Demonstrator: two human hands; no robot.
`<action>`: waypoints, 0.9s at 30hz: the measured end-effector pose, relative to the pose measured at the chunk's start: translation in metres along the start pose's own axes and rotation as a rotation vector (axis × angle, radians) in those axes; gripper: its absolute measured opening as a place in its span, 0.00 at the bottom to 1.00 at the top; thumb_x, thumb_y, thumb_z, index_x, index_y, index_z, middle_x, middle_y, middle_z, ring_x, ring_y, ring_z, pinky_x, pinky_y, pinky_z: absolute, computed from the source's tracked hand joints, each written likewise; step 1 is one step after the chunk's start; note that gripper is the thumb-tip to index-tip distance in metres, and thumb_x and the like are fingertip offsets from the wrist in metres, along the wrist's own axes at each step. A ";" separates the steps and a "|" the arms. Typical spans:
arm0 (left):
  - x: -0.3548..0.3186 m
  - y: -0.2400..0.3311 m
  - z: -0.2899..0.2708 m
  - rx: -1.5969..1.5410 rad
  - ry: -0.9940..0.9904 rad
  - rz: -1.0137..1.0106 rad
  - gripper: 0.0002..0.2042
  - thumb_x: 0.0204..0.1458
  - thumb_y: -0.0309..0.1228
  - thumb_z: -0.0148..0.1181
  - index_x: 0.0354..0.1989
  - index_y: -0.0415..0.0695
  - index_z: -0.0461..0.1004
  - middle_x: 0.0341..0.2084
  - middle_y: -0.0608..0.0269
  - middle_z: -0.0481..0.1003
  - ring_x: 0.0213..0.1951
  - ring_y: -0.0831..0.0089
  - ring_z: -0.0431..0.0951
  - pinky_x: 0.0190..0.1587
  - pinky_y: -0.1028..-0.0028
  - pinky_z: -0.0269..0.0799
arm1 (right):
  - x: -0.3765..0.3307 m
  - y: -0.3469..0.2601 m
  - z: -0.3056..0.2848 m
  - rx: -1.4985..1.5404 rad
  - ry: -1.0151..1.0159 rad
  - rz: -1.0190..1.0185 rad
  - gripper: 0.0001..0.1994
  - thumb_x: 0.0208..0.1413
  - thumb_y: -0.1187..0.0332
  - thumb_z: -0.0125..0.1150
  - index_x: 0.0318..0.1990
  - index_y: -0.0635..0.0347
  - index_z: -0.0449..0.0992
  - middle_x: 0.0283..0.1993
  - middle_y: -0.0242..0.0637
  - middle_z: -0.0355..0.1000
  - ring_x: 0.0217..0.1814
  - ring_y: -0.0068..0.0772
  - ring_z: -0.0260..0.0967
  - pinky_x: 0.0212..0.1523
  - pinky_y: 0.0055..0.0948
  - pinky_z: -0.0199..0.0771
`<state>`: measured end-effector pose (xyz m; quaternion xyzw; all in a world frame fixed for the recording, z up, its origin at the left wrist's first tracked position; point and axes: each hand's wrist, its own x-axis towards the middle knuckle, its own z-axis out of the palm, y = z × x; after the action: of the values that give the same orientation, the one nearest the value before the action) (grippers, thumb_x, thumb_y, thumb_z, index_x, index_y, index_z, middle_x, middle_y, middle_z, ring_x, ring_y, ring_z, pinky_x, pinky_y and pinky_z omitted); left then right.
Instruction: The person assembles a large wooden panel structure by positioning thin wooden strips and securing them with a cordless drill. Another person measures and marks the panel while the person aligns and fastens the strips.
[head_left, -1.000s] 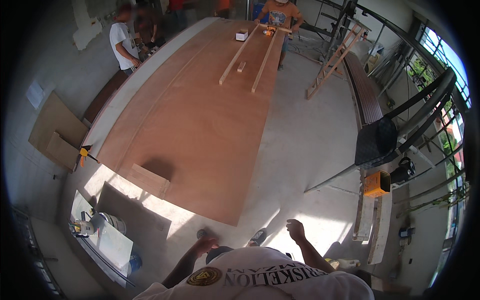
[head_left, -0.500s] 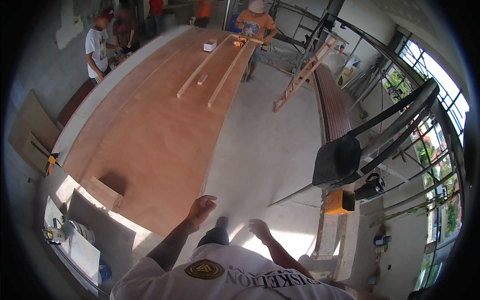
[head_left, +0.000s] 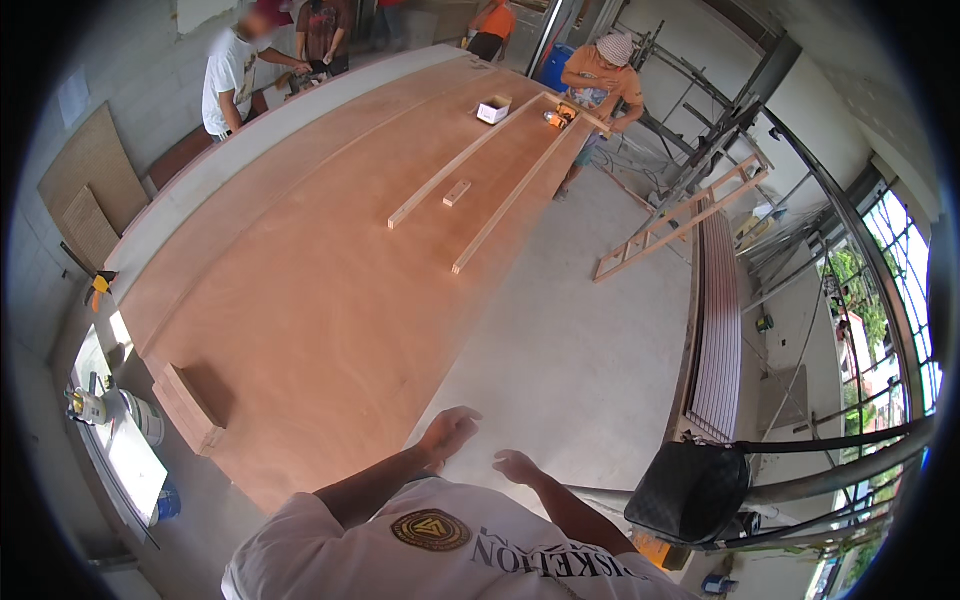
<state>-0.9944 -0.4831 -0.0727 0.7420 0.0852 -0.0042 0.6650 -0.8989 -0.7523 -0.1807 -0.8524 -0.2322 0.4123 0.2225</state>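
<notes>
My left hand (head_left: 450, 437) hangs beside the near right edge of a large brown plywood-topped table (head_left: 330, 330), its fingers loosely bent and nothing visible in them. My right hand (head_left: 517, 467) is a little to its right, over the grey floor, with fingers partly extended and also holding nothing I can see. A gap separates the two hands. Two long wooden strips (head_left: 510, 200) lie on the table ahead, with a short wood block (head_left: 457, 193) between them. At their far end, a person in an orange shirt (head_left: 603, 85) stands by a yellow power tool (head_left: 561, 116).
A small white box (head_left: 494, 109) sits on the table, and stacked wood pieces (head_left: 188, 410) lie at its near left corner. A wooden ladder (head_left: 680, 220), dark ribbed panels (head_left: 715, 330) and a black bag (head_left: 688, 492) are on the right. Another person (head_left: 235, 80) stands far left.
My view has shifted toward the table and turned, so the table and strips appear lower and nearer. Both hands stay empty. The person in orange has brought an arm across the chest.
</notes>
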 end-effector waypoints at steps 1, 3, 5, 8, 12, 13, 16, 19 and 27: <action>0.023 0.012 -0.006 0.024 -0.024 0.050 0.13 0.64 0.28 0.59 0.53 0.34 0.77 0.31 0.66 0.78 0.36 0.79 0.78 0.43 0.73 0.76 | 0.013 0.004 -0.016 -0.090 -0.024 0.013 0.25 0.59 0.54 0.65 0.59 0.60 0.80 0.57 0.50 0.80 0.62 0.50 0.76 0.63 0.42 0.74; 0.069 0.020 -0.014 -0.016 -0.005 0.109 0.13 0.64 0.27 0.59 0.53 0.34 0.77 0.29 0.68 0.76 0.34 0.80 0.76 0.41 0.74 0.75 | 0.043 0.021 -0.052 -0.174 0.042 0.007 0.25 0.59 0.54 0.65 0.59 0.60 0.79 0.59 0.49 0.79 0.63 0.50 0.75 0.64 0.43 0.74; 0.111 0.034 -0.028 0.039 0.011 0.165 0.13 0.64 0.27 0.59 0.54 0.34 0.77 0.28 0.69 0.75 0.33 0.81 0.75 0.40 0.75 0.74 | 0.064 0.030 -0.076 -0.108 0.173 0.067 0.25 0.57 0.55 0.65 0.59 0.60 0.80 0.59 0.49 0.79 0.62 0.50 0.76 0.62 0.43 0.75; 0.163 0.058 -0.040 0.164 0.049 0.246 0.13 0.64 0.28 0.59 0.54 0.34 0.77 0.29 0.69 0.75 0.34 0.81 0.75 0.41 0.75 0.74 | 0.090 0.062 -0.108 0.284 0.228 0.225 0.23 0.57 0.62 0.67 0.58 0.66 0.79 0.44 0.46 0.82 0.40 0.39 0.82 0.44 0.36 0.82; 0.227 0.074 -0.024 0.022 0.098 0.197 0.14 0.64 0.29 0.58 0.53 0.34 0.77 0.31 0.67 0.77 0.36 0.80 0.77 0.42 0.75 0.75 | 0.103 0.172 -0.127 0.230 0.312 0.294 0.22 0.56 0.61 0.68 0.55 0.64 0.81 0.42 0.46 0.82 0.37 0.37 0.81 0.41 0.36 0.82; 0.241 0.075 -0.018 -0.031 0.122 0.141 0.14 0.64 0.29 0.58 0.53 0.34 0.77 0.32 0.66 0.78 0.36 0.80 0.77 0.42 0.75 0.76 | 0.110 0.188 -0.136 0.239 0.324 0.305 0.21 0.55 0.58 0.69 0.52 0.62 0.83 0.43 0.49 0.83 0.40 0.41 0.82 0.46 0.39 0.82; 0.275 0.044 -0.012 -0.316 0.221 -0.065 0.14 0.63 0.30 0.58 0.52 0.34 0.78 0.35 0.63 0.80 0.38 0.78 0.79 0.45 0.74 0.76 | 0.145 0.174 -0.164 0.485 0.174 0.433 0.18 0.56 0.64 0.70 0.52 0.62 0.83 0.36 0.40 0.81 0.31 0.32 0.79 0.30 0.32 0.80; 0.348 0.037 0.027 -0.208 0.049 -0.002 0.14 0.61 0.29 0.58 0.52 0.35 0.78 0.36 0.61 0.80 0.40 0.76 0.79 0.47 0.73 0.76 | 0.174 0.267 -0.221 0.340 -0.042 0.390 0.03 0.58 0.66 0.66 0.38 0.50 0.81 0.31 0.33 0.77 0.35 0.41 0.79 0.34 0.41 0.79; 0.528 0.105 0.068 -0.066 -0.063 -0.098 0.17 0.57 0.34 0.59 0.51 0.38 0.80 0.40 0.56 0.80 0.43 0.69 0.80 0.49 0.67 0.75 | 0.279 0.285 -0.355 -0.801 -0.014 -0.152 0.07 0.55 0.64 0.70 0.39 0.51 0.85 0.38 0.33 0.83 0.40 0.40 0.82 0.42 0.43 0.83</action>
<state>-0.4528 -0.4970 -0.0402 0.7142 0.1006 -0.0575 0.6903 -0.3983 -0.8837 -0.3118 -0.8491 -0.4383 0.2775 -0.0991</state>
